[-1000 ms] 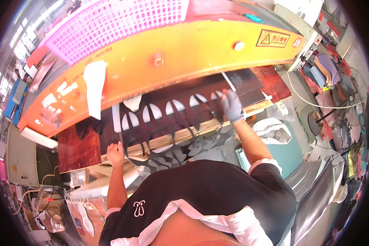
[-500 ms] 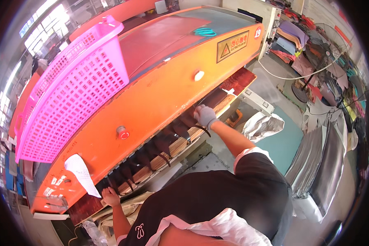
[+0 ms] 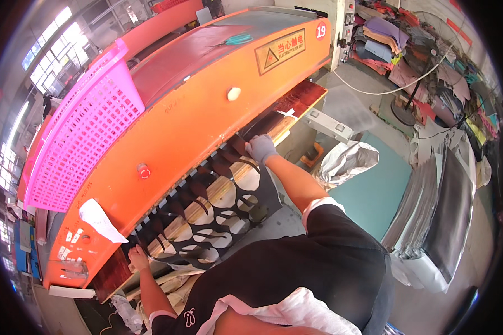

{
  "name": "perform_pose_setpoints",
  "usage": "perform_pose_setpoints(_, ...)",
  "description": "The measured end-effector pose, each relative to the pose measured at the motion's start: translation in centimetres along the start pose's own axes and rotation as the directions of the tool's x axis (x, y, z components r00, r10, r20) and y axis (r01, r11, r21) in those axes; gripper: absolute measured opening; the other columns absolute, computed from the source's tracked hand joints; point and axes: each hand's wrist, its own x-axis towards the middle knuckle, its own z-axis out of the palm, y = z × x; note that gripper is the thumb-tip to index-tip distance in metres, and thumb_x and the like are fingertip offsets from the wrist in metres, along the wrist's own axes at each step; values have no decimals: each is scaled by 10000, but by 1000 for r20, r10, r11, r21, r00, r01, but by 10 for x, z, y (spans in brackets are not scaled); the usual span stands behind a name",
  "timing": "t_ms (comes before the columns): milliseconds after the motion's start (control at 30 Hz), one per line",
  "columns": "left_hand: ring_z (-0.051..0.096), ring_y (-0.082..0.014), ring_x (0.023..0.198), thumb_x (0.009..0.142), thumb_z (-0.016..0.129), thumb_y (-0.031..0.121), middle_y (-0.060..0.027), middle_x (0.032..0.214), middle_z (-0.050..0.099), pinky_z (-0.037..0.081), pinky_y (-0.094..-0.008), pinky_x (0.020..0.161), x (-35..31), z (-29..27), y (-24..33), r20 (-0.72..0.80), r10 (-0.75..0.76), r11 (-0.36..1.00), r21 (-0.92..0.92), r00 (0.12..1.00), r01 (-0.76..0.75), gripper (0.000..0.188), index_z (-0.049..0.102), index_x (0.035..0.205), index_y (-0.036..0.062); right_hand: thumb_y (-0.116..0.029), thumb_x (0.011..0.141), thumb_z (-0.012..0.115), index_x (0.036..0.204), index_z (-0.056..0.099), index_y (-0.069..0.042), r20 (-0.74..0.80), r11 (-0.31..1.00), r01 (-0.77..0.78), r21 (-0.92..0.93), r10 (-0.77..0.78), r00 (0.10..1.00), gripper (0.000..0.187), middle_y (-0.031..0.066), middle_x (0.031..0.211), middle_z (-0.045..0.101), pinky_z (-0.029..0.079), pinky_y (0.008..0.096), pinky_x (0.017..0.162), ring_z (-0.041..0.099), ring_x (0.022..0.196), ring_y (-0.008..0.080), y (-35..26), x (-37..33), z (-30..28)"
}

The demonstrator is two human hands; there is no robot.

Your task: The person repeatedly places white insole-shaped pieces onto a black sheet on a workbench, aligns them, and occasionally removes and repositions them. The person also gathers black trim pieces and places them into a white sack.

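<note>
You are gripping the dark cut-out sheet (image 3: 218, 215) at both ends, your gloved right hand (image 3: 261, 148) pinching its far edge at about one o'clock and your bare left hand (image 3: 136, 258) closing on its corner at about eight o'clock. Holding it this way is probably keeping the floppy, perforated sheet taut and flat across the wooden bed (image 3: 207, 204) under the orange press head (image 3: 207, 111).

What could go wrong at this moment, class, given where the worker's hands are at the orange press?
1. Both hands sit at the mouth of the orange press: the gloved right hand and bare left hand could be pinched if the head came down.
2. The dark cut-out sheet hangs over the bed's edge and is full of holes; it may snag or tear when pulled.
3. The scissors and pink basket resting on the sloped top could slide off.
</note>
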Motion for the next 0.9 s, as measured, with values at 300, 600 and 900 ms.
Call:
perform_pose_setpoints(300, 548, -349, 761, 874, 548, 215, -164, 751, 570, 447, -445, 732, -24, -65, -12, -10, 118, 990, 75, 993, -117, 257, 572, 708, 21, -198, 825, 541, 741, 632, -167, -132, 915, 165, -368, -228, 965, 127, 84, 685, 629, 496, 402, 550, 647, 662, 254, -20, -38, -2)
perform_pose_setpoints(600, 496, -320, 660, 822, 596, 228, -116, 659, 493, 418, -436, 600, 61, -102, -35, 289, 37, 993, -120, 957, -2, 300, 492, 602, 53, -307, 824, 553, 792, 642, -45, -189, 922, -289, 256, 341, 921, 278, 167, 737, 628, 448, 420, 657, 605, 718, 320, -95, -18, 0)
perform_pose_setpoints(900, 496, -290, 630, 769, 651, 209, -77, 634, 477, 406, -415, 540, 41, -96, -53, 375, 78, 973, -232, 924, 12, 294, 474, 569, 87, -239, 848, 626, 1219, 484, 19, -100, 895, -419, 154, 436, 895, 474, 194, 1181, 534, 413, 344, 928, 519, 1095, 245, -132, 10, -3)
